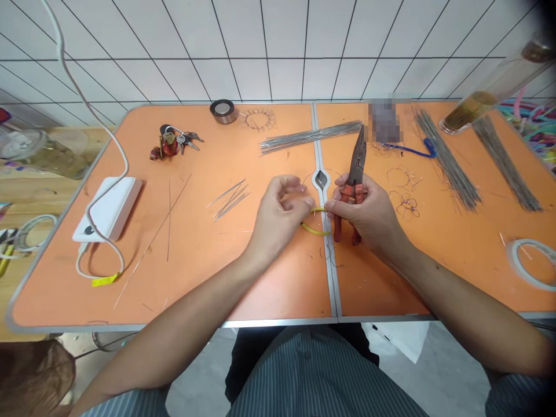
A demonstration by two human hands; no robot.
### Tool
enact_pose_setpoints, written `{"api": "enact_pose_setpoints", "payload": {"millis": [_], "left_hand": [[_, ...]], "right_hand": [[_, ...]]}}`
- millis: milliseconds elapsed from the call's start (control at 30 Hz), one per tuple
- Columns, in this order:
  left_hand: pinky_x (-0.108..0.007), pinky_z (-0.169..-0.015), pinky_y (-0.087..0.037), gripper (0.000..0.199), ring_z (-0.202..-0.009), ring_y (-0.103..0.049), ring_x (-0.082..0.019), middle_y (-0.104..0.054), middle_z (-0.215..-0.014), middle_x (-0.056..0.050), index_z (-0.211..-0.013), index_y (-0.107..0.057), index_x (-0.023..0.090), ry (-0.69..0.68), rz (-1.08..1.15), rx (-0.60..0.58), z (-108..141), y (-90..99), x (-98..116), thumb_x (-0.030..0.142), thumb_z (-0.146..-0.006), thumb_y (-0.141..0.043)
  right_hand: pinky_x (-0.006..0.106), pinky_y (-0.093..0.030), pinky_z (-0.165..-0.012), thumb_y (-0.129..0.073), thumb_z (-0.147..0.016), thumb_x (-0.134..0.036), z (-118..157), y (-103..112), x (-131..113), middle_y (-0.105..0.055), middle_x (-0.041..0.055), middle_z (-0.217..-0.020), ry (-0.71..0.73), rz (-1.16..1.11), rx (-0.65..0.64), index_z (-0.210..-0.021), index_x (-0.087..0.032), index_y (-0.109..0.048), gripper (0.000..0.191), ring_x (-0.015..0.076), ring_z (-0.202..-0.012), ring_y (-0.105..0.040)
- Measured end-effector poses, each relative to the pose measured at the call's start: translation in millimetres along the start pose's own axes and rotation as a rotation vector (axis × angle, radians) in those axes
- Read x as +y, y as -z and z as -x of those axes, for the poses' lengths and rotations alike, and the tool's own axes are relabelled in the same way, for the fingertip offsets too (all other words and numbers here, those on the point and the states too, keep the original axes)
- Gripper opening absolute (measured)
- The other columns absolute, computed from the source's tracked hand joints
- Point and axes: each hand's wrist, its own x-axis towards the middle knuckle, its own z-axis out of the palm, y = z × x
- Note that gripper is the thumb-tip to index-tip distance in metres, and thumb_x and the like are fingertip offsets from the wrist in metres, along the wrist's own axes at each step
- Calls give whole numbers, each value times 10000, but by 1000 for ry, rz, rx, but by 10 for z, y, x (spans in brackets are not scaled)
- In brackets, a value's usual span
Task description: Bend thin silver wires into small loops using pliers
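Observation:
A pair of pliers [357, 168] with red handles is in my right hand [376, 217], its dark jaws pointing away from me. The thumb and forefinger of that hand also meet one side of a yellow loop [316, 231], which looks like coated wire or thin tubing. On the other side, my left hand [280, 214] pinches the loop between thumb and finger. A thin wire arcs above the loop between both hands; its ends are hard to make out. Both hands are just above the table's centre seam.
Beyond my hands lies a wire bundle [310, 137]; more wire bundles [449, 162] lie right, near a glass jar [471, 110]. Loose wires [230, 200], a white power bank [108, 208], keys [185, 139] and a tape roll [223, 112] are leftward. A white coil [516, 263] sits right.

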Motion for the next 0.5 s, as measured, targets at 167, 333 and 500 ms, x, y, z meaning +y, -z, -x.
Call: {"api": "enact_pose_setpoints", "payload": {"millis": [167,333,500], "left_hand": [[-391,-859,-652,368,-848,-780,-192,-781,-960,-52,-1071,-652,190,274,233,-263,-30,-24,-131,364,-866,-904],[-334,-816,-654,303,-831,-792,-174,-789,-907,-28,-1044,-684,181,236,219,-253,-19,-35,-164,222,-834,-899],[-285,-691,-634,228,-717,-768,-151,-787,-872,-18,-1000,-688,179,212,171,-231,-29,-47,-159,224,-849,-853]], "right_hand": [[270,-524,-429,-957,-696,-276,-42,11,71,-701,-30,-896,14,-29,54,-1100,-274,-608,535,163,-618,-695],[285,-467,-347,-959,-705,-263,-24,-8,53,-697,-35,-878,-39,-47,15,-1124,-285,-603,550,155,-516,-658],[282,-545,-430,-968,-693,-239,-14,-16,35,-703,-41,-855,-4,-62,12,-1099,-276,-617,538,160,-597,-697]]}}
